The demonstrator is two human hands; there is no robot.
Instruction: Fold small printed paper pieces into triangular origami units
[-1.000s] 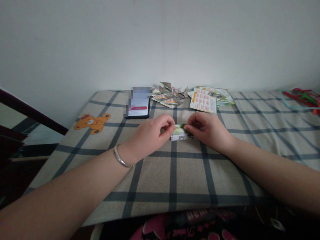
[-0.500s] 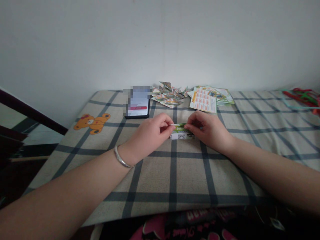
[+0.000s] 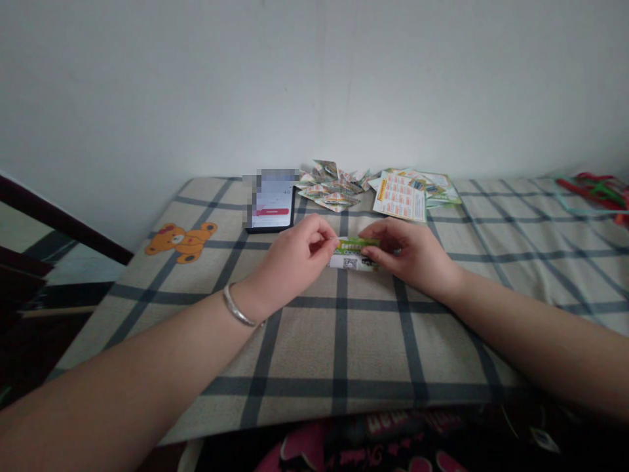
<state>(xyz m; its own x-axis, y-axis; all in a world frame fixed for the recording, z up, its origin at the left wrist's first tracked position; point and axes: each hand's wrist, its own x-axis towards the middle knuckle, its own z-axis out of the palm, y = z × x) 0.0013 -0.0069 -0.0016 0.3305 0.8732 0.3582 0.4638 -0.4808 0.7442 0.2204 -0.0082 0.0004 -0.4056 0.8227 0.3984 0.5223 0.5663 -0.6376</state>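
A narrow folded paper card (image 3: 351, 254), green and white with a small square code, lies low over the tablecloth between my hands. My left hand (image 3: 307, 252) pinches its left end between thumb and fingers; a silver bangle circles that wrist. At the right end, my right hand (image 3: 407, 252) has its thumb on the front of the card and its fingers bent behind the top edge. Behind them sit a pile of folded paper pieces (image 3: 331, 187) and a stack of flat printed cards (image 3: 401, 196).
A phone (image 3: 270, 206) with a lit screen lies at the back left, partly blurred. An orange bear picture (image 3: 181, 242) is on the checked tablecloth (image 3: 314, 347). Red and green items (image 3: 599, 191) rest on a clear-edged tray at the far right. A wall stands behind the table.
The card and my left hand have shifted slightly left and up. My right forefinger has lifted away from the thumb, and more of the card's green top shows. The phone's screen content has changed.
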